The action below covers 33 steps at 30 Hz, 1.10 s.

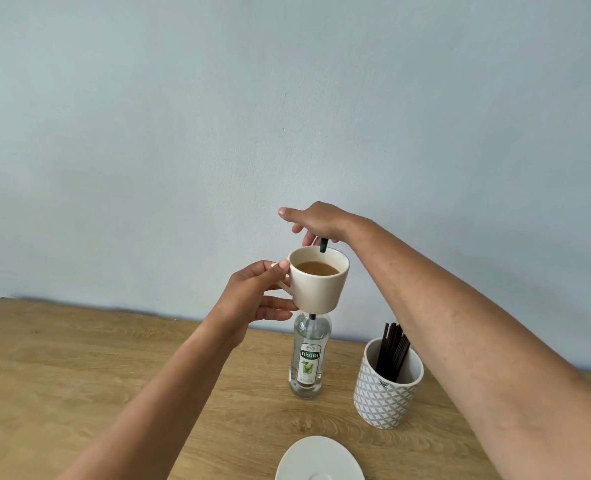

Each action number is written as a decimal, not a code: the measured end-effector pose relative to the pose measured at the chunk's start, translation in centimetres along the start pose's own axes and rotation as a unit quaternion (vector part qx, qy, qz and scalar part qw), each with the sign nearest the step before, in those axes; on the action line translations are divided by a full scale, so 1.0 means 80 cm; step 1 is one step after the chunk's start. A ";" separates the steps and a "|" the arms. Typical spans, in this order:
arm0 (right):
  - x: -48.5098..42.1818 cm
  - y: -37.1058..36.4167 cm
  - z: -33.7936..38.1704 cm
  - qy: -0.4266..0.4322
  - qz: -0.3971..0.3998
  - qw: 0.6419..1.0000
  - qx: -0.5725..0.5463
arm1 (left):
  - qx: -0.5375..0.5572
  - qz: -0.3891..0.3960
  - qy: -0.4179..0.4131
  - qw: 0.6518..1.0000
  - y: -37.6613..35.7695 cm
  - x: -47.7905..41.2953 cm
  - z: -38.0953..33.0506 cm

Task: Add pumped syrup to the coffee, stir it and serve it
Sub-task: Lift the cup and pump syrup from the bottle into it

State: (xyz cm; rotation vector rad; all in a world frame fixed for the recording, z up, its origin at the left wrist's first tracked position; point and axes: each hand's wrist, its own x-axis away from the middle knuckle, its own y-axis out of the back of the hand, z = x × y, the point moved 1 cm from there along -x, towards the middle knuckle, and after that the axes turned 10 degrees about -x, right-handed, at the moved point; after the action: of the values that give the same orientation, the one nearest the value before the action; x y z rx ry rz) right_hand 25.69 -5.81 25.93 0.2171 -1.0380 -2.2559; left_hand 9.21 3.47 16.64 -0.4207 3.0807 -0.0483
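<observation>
Syrup btl [308,362] upright, spout [323,244] angled down into cup [318,289].

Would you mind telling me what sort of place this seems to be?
Probably a small home or café-style coffee corner: a pale wooden table against a plain blue-grey wall holds a clear glass syrup pump bottle, a patterned white pot of dark stirrer sticks and a white saucer.
</observation>
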 end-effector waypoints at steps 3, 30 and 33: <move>0.001 0.000 0.001 0.007 -0.008 1.000 -0.010 | 0.000 -0.001 0.002 1.000 0.000 0.001 0.000; 0.163 -0.085 -0.162 -0.024 -0.111 0.929 -0.352 | -0.014 0.006 0.048 0.999 -0.024 0.057 0.061; 0.184 -0.118 -0.178 -0.031 -0.106 0.916 -0.386 | -0.006 0.016 0.066 0.998 -0.031 0.069 0.086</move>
State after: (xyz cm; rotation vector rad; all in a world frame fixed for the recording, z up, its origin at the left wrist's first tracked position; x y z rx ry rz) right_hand 15.21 -19.16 11.03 -0.0893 -0.0884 -2.6937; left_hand 4.79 -0.60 9.74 -0.3828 3.2190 -0.0591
